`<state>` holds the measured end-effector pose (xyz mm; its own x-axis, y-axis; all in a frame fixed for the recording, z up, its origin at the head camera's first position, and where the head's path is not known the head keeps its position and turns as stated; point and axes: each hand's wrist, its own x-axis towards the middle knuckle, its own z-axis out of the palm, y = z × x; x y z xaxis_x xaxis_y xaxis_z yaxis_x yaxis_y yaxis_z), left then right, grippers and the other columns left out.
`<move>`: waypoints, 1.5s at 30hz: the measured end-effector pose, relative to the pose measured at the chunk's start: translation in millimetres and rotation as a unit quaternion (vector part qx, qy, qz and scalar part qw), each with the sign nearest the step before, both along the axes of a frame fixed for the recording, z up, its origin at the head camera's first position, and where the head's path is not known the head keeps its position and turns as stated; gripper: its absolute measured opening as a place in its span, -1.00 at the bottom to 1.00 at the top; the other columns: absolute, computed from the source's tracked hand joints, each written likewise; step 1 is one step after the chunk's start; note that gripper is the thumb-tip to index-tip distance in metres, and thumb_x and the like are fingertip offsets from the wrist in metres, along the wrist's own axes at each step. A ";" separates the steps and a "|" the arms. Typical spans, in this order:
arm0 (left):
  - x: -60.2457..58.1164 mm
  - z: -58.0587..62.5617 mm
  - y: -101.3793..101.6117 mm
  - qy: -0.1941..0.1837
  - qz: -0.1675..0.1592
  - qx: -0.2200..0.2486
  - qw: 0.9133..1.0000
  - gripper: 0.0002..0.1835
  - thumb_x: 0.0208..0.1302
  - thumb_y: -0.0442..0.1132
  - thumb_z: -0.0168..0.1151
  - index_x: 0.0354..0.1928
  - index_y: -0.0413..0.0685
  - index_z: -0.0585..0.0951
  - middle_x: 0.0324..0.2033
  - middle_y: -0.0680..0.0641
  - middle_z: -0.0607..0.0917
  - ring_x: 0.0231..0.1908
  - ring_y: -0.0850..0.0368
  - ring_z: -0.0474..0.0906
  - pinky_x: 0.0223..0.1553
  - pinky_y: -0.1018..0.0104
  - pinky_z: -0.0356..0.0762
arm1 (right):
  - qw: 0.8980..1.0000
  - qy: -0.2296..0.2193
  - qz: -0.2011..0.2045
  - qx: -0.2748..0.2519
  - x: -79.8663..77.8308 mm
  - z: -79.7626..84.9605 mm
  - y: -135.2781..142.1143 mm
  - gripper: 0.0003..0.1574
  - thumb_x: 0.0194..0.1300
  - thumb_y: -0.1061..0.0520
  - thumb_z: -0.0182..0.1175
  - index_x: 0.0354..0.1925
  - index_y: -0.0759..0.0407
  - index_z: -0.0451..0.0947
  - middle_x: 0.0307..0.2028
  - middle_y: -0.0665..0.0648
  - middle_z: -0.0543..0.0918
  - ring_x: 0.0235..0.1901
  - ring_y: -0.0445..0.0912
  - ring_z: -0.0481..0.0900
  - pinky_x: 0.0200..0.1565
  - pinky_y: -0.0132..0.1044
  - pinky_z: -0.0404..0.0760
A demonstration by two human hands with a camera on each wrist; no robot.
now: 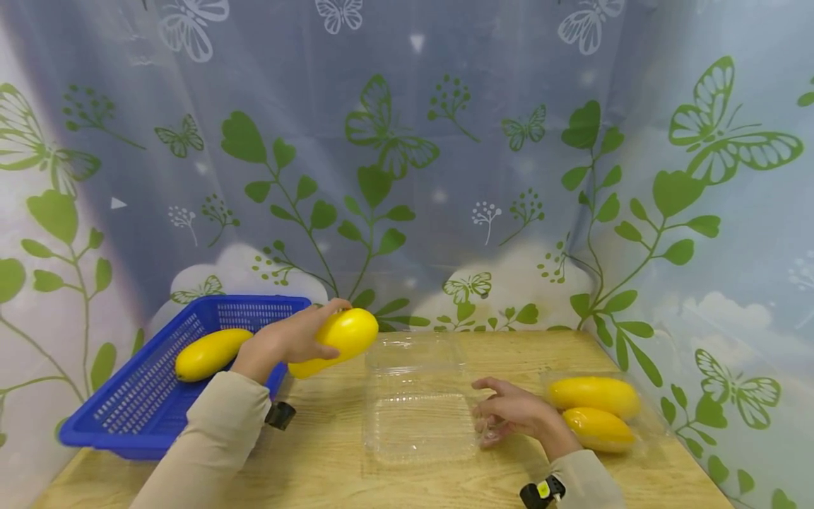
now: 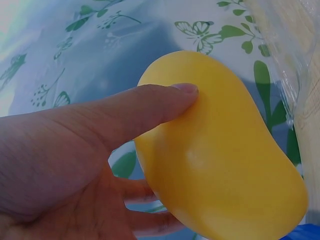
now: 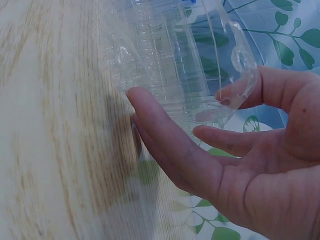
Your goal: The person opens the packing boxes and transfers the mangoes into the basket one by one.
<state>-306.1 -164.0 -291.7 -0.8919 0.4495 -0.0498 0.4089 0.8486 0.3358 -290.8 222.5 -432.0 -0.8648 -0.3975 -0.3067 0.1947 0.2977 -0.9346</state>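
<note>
My left hand (image 1: pixel 295 343) grips a smooth yellow mango (image 1: pixel 353 332) beside the blue basket's right edge. In the left wrist view, the thumb lies across the mango (image 2: pixel 210 150) and the other fingers reach behind it. A clear plastic clamshell box (image 1: pixel 413 431) stands open on the table, its lid (image 1: pixel 416 350) folded back toward the curtain. At the box's right edge is my right hand (image 1: pixel 515 410), fingers apart and gently bent. The right wrist view has its fingertips right at the clear plastic (image 3: pixel 165 65), with one digit partly seen through it.
A blue plastic basket (image 1: pixel 127 445) stands on the left, with another yellow mango (image 1: pixel 213 353) inside. To the right sits a clear pack with two yellow mangoes (image 1: pixel 594 397). A patterned curtain (image 1: pixel 407 233) closes off the back of the wooden table (image 1: pixel 318 466).
</note>
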 end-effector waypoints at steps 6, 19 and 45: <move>0.5 1.4 -8.0 0.009 0.001 0.001 1.000 -0.16 0.40 -0.08 0.35 0.58 0.06 0.13 0.33 -0.39 0.45 0.28 -0.33 0.46 0.22 -0.36 0.49 | 1.000 -0.001 -0.002 -0.003 -0.7 -0.7 0.4 -0.12 0.46 0.24 0.11 0.56 0.38 -0.04 -0.26 0.20 0.48 -0.55 -0.20 0.40 -0.16 0.04 0.82; 3.3 2.2 -25.2 0.012 -0.001 0.001 1.000 -0.17 0.38 -0.10 0.37 0.56 0.05 0.14 0.22 -0.41 0.52 0.12 -0.26 0.55 0.08 -0.27 0.59 | 1.000 0.002 0.002 -0.004 -0.8 -0.8 -0.2 -0.11 0.46 0.24 0.11 0.57 0.39 -0.06 -0.26 0.22 0.50 -0.54 -0.19 0.44 -0.17 0.04 0.82; 6.0 7.5 -63.2 0.003 0.022 -0.011 1.000 -0.15 0.37 -0.08 0.37 0.56 0.04 0.12 0.24 -0.45 0.50 0.08 -0.28 0.55 -0.07 -0.17 0.61 | 1.000 -0.005 -0.007 -0.002 -0.7 0.5 -0.3 -0.09 0.44 0.23 0.12 0.57 0.38 -0.05 -0.25 0.21 0.51 -0.55 -0.21 0.44 -0.17 0.00 0.82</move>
